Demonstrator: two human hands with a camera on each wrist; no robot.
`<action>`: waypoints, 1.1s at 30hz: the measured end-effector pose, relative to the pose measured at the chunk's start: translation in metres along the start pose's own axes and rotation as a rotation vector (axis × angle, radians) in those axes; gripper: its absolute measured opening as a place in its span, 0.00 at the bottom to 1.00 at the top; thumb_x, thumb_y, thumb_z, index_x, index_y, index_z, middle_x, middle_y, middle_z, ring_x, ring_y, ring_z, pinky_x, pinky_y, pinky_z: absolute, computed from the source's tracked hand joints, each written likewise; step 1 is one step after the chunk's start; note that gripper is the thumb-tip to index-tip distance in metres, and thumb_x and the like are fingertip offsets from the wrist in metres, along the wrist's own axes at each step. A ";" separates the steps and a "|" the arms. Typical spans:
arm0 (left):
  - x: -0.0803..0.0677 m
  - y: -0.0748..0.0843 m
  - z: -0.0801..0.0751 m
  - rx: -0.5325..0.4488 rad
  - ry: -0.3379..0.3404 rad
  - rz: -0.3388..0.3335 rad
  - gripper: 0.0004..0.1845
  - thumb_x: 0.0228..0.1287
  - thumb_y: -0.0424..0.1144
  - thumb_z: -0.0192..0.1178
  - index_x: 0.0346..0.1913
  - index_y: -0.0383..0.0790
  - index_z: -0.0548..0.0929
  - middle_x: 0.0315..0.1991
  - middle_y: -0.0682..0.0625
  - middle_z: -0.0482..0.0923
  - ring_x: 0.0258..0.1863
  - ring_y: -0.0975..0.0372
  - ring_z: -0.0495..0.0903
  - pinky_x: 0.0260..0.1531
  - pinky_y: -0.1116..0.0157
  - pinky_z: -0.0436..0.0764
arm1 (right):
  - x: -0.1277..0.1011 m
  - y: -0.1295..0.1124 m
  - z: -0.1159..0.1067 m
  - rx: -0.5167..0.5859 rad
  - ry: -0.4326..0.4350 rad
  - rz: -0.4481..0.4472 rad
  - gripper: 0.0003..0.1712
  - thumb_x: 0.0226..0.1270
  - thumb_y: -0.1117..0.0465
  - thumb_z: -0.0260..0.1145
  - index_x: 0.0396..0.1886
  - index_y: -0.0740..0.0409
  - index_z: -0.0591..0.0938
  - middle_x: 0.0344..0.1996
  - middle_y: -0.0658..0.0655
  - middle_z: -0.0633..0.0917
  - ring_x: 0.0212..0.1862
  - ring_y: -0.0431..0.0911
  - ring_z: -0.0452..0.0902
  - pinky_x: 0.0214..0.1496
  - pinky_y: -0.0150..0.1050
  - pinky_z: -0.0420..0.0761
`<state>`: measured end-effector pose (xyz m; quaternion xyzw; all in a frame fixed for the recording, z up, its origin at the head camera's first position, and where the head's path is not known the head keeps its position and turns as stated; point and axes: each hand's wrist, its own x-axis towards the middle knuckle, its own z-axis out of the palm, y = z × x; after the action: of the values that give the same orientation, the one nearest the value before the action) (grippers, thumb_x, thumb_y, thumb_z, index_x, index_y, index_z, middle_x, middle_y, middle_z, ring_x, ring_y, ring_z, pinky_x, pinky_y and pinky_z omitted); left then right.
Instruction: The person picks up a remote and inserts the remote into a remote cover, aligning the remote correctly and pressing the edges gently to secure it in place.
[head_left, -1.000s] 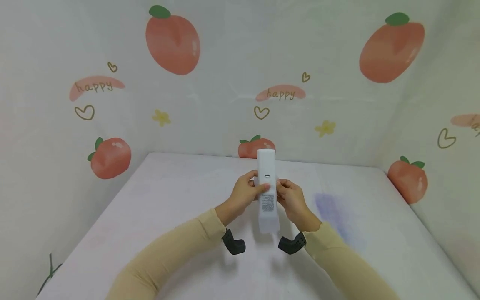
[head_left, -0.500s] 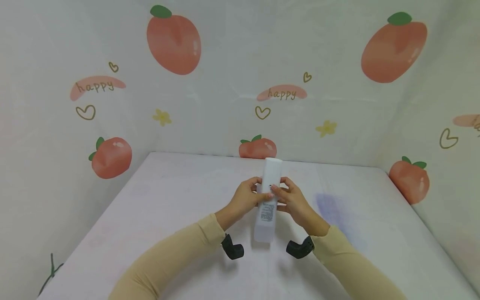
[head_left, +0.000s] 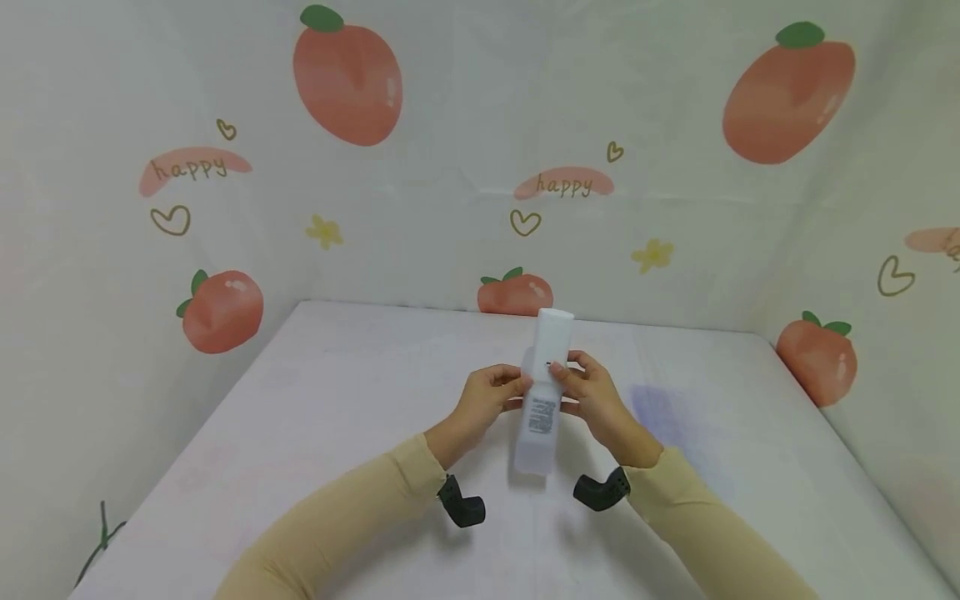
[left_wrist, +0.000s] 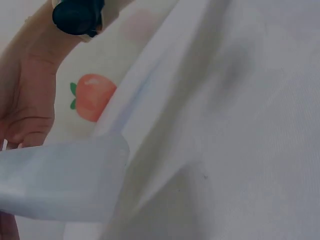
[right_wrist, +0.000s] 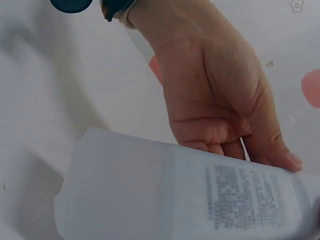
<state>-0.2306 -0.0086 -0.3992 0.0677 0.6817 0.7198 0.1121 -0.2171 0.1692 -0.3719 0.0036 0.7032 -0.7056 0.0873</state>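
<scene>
White bottle (head_left: 543, 396), grasped by half-curled left hand (head_left: 480, 404) at 9 o'clock and half-curled right hand (head_left: 598, 404) at 3 o'clock, with right thumb on its front. Held over pale table (head_left: 360, 375), with purple patch (head_left: 663, 414) farther out at 3 o'clock.

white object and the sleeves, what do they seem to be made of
White object: probably plastic, smooth and satin; its even surface carries print and looks frosted at one end. Sleeves: likely fabric, matte, with soft creases; fibre unclear.

White tabletop (head_left: 360, 375), blurry purple patch (head_left: 663, 412), right of centre
</scene>
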 end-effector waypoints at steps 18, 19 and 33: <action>0.004 0.012 0.006 0.027 0.165 -0.079 0.06 0.63 0.33 0.64 0.32 0.33 0.79 0.28 0.50 0.76 0.27 0.63 0.79 0.35 0.63 0.85 | -0.002 0.007 0.005 -0.119 -0.093 0.015 0.26 0.75 0.57 0.56 0.62 0.66 0.60 0.43 0.59 0.82 0.40 0.43 0.80 0.49 0.48 0.82; 0.006 0.014 0.005 0.024 0.167 -0.093 0.06 0.63 0.33 0.63 0.32 0.33 0.79 0.28 0.50 0.77 0.27 0.63 0.79 0.35 0.62 0.85 | -0.002 0.007 0.007 -0.118 -0.092 0.021 0.25 0.75 0.57 0.56 0.62 0.66 0.59 0.43 0.59 0.82 0.39 0.43 0.80 0.49 0.47 0.82; 0.014 0.016 -0.003 -0.001 0.110 -0.197 0.04 0.68 0.34 0.58 0.38 0.35 0.80 0.32 0.49 0.81 0.29 0.63 0.81 0.37 0.63 0.85 | 0.001 0.001 0.019 -0.238 0.012 -0.028 0.24 0.73 0.59 0.59 0.60 0.64 0.62 0.54 0.71 0.77 0.49 0.55 0.80 0.50 0.55 0.81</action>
<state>-0.2456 -0.0089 -0.3839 -0.0393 0.6896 0.7085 0.1447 -0.2157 0.1503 -0.3724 -0.0124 0.7824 -0.6184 0.0728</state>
